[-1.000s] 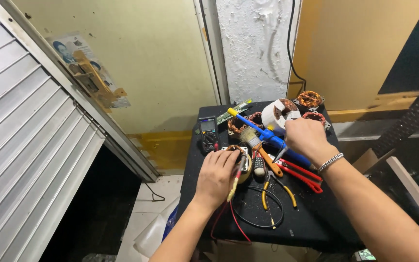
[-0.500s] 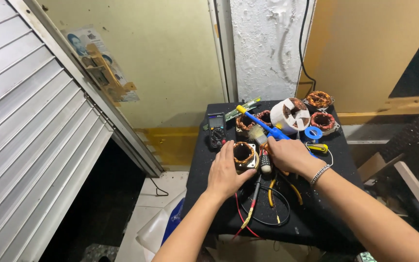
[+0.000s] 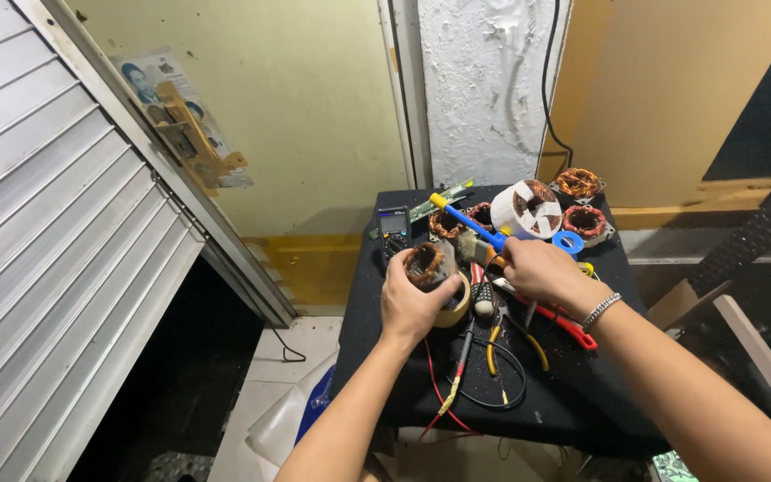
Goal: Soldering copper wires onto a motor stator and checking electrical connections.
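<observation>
My left hand point(image 3: 410, 302) grips a round copper-wound motor stator point(image 3: 426, 264) and holds it just above a roll of tan tape point(image 3: 455, 303) on the black table point(image 3: 573, 402). My right hand point(image 3: 537, 270) is closed on the wooden handle of a small brush point(image 3: 473, 247), whose bristles touch the stator's right side. A blue tool with a yellow tip point(image 3: 466, 217) lies slantwise just behind both hands.
More copper windings point(image 3: 585, 222) and a white motor housing point(image 3: 525, 209) stand at the table's back right, beside a roll of blue tape point(image 3: 567, 243). A multimeter point(image 3: 393, 223) sits at the back left. Red-handled pliers point(image 3: 559, 317), screwdrivers and black and red leads point(image 3: 493, 379) lie in front. A metal shutter point(image 3: 55, 268) fills the left.
My left hand has lifted the stator off the table and turned it upward. My right hand has drawn in towards it with the brush. The view has shifted slightly.
</observation>
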